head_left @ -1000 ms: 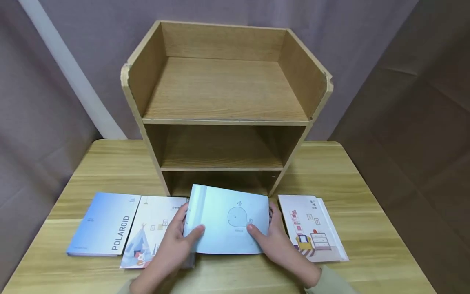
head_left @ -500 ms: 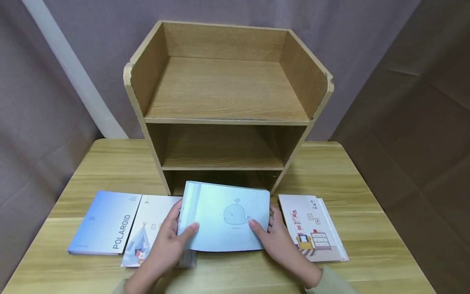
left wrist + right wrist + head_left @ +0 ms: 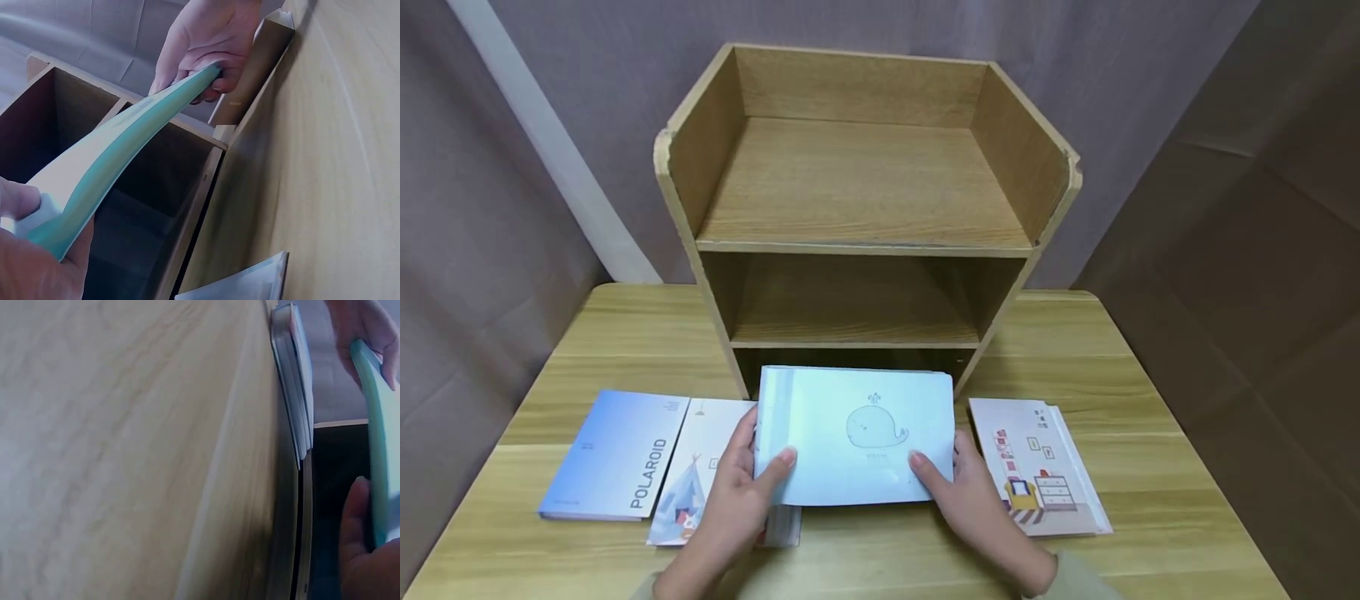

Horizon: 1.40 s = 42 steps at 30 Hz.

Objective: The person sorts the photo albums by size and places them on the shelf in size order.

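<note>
A pale blue book (image 3: 855,475) with a line-drawn whale on its cover is held above the table, in front of the shelf. My left hand (image 3: 743,492) grips its left end, thumb on the cover and fingers under it. At its right end my right hand (image 3: 977,504) grips in the same way. In the left wrist view the book (image 3: 125,140) is seen edge-on, bowed slightly, with a teal edge along the pages. A white book with a tent picture (image 3: 681,500) lies partly hidden under my left hand and the held book.
Behind the held book stands a wooden shelf unit (image 3: 865,248) with an open top and two compartments below. On the table (image 3: 880,558), a blue POLAROID book (image 3: 613,454) lies far left. A white book with a furniture picture (image 3: 1037,467) lies at the right.
Both hands have shifted the whale book a little left and up, toward the shelf. It has turned to lie more level across the view. The other books stay put.
</note>
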{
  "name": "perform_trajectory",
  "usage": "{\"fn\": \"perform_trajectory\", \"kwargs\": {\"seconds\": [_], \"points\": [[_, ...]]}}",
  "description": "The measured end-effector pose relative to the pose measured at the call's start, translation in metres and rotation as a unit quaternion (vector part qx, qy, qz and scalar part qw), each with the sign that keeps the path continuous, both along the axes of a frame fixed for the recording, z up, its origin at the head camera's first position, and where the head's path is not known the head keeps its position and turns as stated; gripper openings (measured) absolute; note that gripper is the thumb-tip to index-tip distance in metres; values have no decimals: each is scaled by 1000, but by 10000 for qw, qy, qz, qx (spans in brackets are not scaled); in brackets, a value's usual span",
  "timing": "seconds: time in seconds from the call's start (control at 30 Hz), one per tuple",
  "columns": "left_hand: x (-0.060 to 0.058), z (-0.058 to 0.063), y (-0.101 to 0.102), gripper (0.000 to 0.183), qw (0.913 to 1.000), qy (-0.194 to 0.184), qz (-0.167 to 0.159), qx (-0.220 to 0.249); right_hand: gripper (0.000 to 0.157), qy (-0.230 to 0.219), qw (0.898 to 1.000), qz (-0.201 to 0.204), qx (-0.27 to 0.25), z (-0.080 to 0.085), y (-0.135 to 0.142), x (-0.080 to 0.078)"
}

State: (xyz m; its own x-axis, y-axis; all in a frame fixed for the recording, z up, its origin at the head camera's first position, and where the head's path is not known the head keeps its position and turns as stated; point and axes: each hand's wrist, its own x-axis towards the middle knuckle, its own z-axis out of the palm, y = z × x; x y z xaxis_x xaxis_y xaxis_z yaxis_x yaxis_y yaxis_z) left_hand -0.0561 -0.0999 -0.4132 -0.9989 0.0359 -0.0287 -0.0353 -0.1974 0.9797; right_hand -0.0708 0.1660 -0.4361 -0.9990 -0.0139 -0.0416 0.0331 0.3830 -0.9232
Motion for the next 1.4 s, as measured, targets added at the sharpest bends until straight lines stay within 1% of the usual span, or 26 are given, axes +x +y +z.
{"fn": "perform_trajectory", "kwargs": {"seconds": [0.1, 0.17, 0.23, 0.33, 0.43, 0.5, 0.53, 0.6, 0.67, 0.73, 0.77, 0.8, 0.9, 0.97, 1.03, 1.1, 1.2, 1.27, 1.4], "points": [[-1, -1, -1, 61, 9999, 57, 101, -9, 50, -5, 9987, 269, -443, 6, -1, 4], [-1, -1, -2, 61, 9998, 108, 120, -76, 47, 14, 9955, 426, -848, 12, -2, 7], [-1, 1, -3, 61, 9997, 178, 103, -149, 45, 108, 9909, 579, -1211, 17, -3, 9], [-1, 7, -3, 60, 9993, 283, 39, -241, 44, 306, 9843, 762, -1559, 22, -2, 10], [1, 16, -1, 61, 9985, 397, -22, -364, 44, 531, 9789, 903, -1752, 23, -1, 9], [3, 22, 0, 62, 9974, 492, -46, -519, 45, 661, 9773, 898, -1800, 24, -2, 10], [3, 25, 1, 63, 9963, 580, -39, -627, 44, 732, 9774, 870, -1780, 24, -2, 10], [5, 30, 4, 66, 9915, 905, -67, -931, 43, 853, 9785, 740, -1724, 27, -3, 10], [6, 33, 6, 70, 9828, 1305, -45, -1306, 41, 1023, 9796, 603, -1624, 30, -5, 9], [6, 35, 7, 79, 9687, 1727, 36, -1781, 39, 1212, 9794, 463, -1546, 34, -6, 9], [6, 35, 7, 84, 9595, 1928, 79, -2054, 38, 1320, 9785, 411, -1529, 36, -6, 8], [6, 35, 7, 89, 9508, 2042, 145, -2325, 38, 1439, 9772, 367, -1520, 38, -7, 8], [4, 33, 6, 104, 9210, 2292, 341, -3132, 37, 1738, 9712, 296, -1604, 45, -7, 6], [2, 32, 4, 109, 9028, 2479, 407, -3490, 35, 1942, 9666, 299, -1648, 50, -7, 4], [1, 33, 2, 112, 8891, 2645, 429, -3710, 34, 2161, 9611, 325, -1688, 55, -8, 1], [-1, 36, 1, 112, 8816, 2785, 395, -3791, 35, 2420, 9546, 400, -1693, 60, -8, -2], [-3, 41, 0, 113, 8738, 2901, 352, -3887, 36, 2717, 9451, 487, -1748, 67, -8, -5], [-5, 45, -1, 114, 8711, 2969, 345, -3897, 37, 2838, 9409, 541, -1768, 71, -7, -7], [-9, 52, -3, 113, 8615, 3372, 448, -3768, 37, 2980, 9345, 590, -1856, 78, -8, -11]]}}
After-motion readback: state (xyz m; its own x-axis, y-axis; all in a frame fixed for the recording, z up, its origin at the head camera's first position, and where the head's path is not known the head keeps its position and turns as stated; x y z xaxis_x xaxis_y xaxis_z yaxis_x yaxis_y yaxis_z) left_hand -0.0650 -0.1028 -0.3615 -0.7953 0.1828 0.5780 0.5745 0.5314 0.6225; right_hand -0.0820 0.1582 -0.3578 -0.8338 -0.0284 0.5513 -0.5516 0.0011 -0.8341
